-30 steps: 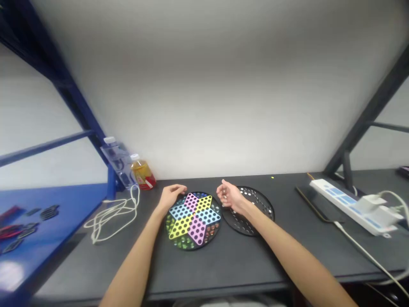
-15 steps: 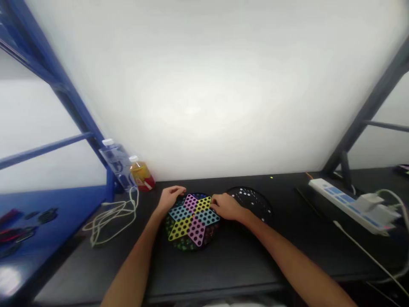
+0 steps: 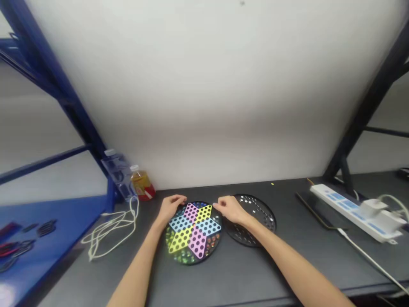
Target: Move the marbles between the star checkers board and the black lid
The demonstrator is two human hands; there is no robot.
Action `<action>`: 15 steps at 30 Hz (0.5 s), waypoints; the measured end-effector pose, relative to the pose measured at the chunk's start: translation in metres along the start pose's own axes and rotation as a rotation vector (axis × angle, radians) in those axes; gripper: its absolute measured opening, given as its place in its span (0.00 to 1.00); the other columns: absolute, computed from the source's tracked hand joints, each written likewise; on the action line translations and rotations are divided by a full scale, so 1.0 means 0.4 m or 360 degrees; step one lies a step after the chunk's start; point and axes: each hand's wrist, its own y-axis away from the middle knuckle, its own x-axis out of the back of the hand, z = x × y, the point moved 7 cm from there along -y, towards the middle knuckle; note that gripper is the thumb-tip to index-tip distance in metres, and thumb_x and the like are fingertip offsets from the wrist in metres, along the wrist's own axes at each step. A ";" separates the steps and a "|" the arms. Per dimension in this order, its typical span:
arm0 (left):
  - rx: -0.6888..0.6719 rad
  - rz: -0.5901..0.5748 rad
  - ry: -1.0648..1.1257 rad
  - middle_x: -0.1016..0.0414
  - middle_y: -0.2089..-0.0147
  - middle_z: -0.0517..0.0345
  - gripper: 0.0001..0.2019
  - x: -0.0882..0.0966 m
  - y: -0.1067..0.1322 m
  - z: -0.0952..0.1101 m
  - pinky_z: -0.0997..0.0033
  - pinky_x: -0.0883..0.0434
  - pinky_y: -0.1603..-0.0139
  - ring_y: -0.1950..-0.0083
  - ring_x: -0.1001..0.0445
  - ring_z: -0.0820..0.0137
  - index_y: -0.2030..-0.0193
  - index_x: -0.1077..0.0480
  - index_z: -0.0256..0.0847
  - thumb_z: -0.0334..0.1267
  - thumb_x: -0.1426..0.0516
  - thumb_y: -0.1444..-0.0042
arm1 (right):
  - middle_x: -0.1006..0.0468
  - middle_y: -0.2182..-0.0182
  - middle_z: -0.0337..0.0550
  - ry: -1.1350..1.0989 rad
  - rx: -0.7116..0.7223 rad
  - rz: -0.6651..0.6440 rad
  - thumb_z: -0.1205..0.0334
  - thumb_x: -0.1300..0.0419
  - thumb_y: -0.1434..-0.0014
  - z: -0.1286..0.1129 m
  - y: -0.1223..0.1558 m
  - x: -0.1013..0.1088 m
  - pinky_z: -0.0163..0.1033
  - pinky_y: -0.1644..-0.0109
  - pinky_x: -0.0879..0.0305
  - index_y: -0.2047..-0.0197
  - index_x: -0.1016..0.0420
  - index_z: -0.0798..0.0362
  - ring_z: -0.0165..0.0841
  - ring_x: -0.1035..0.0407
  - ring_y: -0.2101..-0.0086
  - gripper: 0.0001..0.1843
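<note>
Resting the left hand point(image 3: 172, 207) on the upper-left rim of a round black Chinese checkers board point(image 3: 193, 255), fingers loosely curved and fairly wide, with nothing showing in the grip. Lowering the right hand point(image 3: 230, 209) between that board and a second round black board point(image 3: 260, 211), fingertips point(image 3: 215, 205) drawn narrowly together just above the star's upper-right edge, without showing whether anything is pinched. Centring the first board on a dark grey tabletop point(image 3: 223, 283) directly in front of the body, with its pink, yellow and blue star point(image 3: 193, 230) ringed by coloured marbles. Placing the second board just to the right, speckled with small white dots. Leaving a loose white cord point(image 3: 110, 230) to the left, below an orange drink bottle point(image 3: 142, 185) and a clear plastic bottle point(image 3: 118, 175), and stretching a white power strip point(image 3: 351, 211) along the right.
</note>
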 end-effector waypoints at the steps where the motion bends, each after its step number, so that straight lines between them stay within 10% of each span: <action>1: -0.0002 -0.0006 -0.0008 0.19 0.66 0.51 0.18 0.000 0.001 0.001 0.64 0.30 0.56 0.63 0.23 0.61 0.65 0.20 0.38 0.52 0.39 0.51 | 0.34 0.82 0.35 0.0177 0.0109 -0.0028 0.55 0.41 0.45 -0.017 0.006 -0.002 0.32 0.72 0.50 0.79 0.31 0.55 0.26 0.42 0.77 0.15; 10: -0.0016 -0.0012 -0.0033 0.19 0.66 0.53 0.15 -0.002 -0.002 0.002 0.66 0.30 0.57 0.63 0.23 0.63 0.65 0.20 0.39 0.50 0.40 0.50 | 0.25 0.75 0.38 0.0601 0.0301 -0.0385 0.63 0.40 0.47 -0.035 0.029 -0.023 0.33 0.70 0.48 0.66 0.20 0.51 0.28 0.38 0.75 0.08; 15: -0.0037 -0.0012 -0.0043 0.19 0.66 0.52 0.15 -0.001 -0.003 0.000 0.66 0.30 0.57 0.63 0.23 0.62 0.65 0.20 0.40 0.49 0.40 0.50 | 0.32 0.80 0.36 -0.0077 0.0034 -0.0183 0.56 0.45 0.44 -0.004 0.002 0.004 0.32 0.74 0.51 0.72 0.27 0.54 0.25 0.44 0.79 0.12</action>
